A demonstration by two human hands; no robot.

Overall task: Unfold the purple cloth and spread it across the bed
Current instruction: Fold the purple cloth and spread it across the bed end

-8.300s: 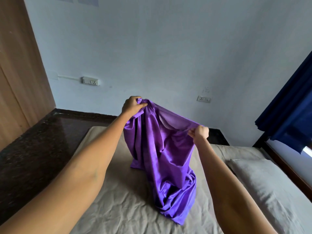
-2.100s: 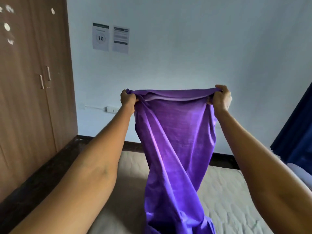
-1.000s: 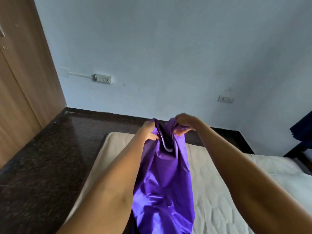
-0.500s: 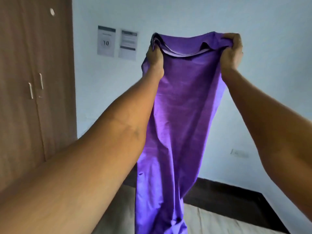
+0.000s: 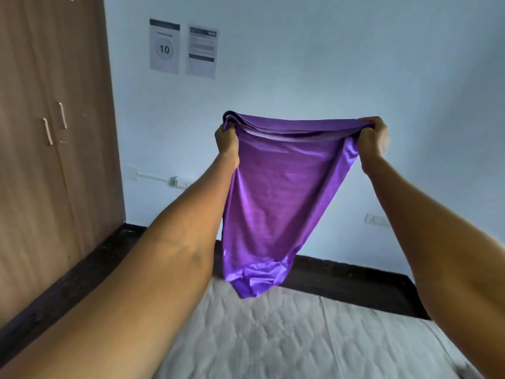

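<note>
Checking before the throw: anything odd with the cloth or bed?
Yes: the purple cloth is bunched, several layers stacked along the top edge between the left hand and right hand. Its crumpled bottom hangs clear above the bed. No damage visible.

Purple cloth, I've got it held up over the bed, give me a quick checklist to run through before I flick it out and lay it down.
1. Left hand grips one top corner: ok.
2. Right hand grips the other top corner: ok.
3. Purple cloth fully unfolded: not ok, layers are stacked along the top edge and the bottom is bunched.
4. Cloth hanging clear of the bed: ok, its lowest point looks above the mattress.
5. Landing area free of objects: ok in the part visible; the rest of the bed is out of view, cannot tell.
</note>
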